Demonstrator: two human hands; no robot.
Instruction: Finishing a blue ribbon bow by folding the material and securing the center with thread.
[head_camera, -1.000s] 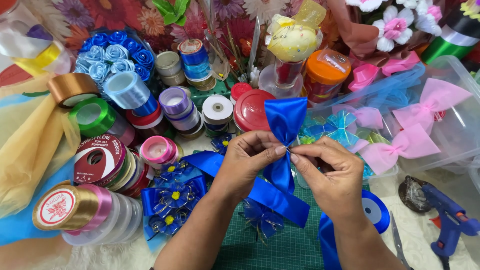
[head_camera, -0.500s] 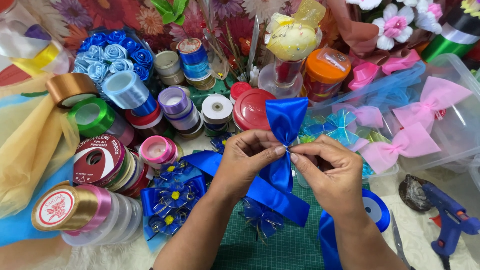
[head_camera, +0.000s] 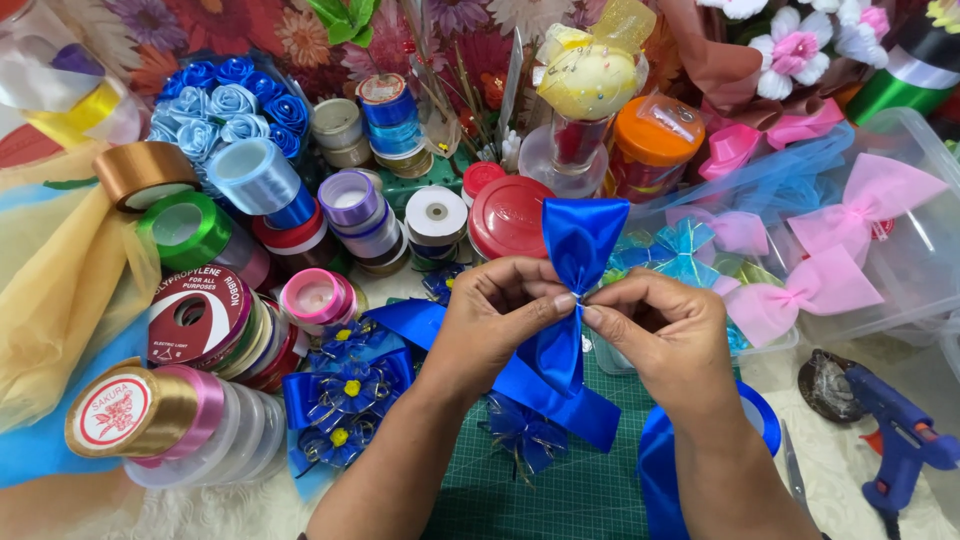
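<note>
Pinching a blue satin ribbon bow (head_camera: 572, 290) at its gathered waist, the left hand (head_camera: 497, 325) and right hand (head_camera: 662, 335) meet thumb to fingertip, both clamped on that narrow middle. The bow stands upright between them over the green cutting mat (head_camera: 560, 490), one loop fanned out on the far side above the knuckles, the other hanging toward the near side. Satin like this looks light, soft and slippery, likely to spring open if the pinch slackens, so the cinched centre is the sensible place to grip. Ribbon spools (head_camera: 350, 205) crowd the bench to the left; a blue glue gun (head_camera: 905, 440) lies well apart on the right.
</note>
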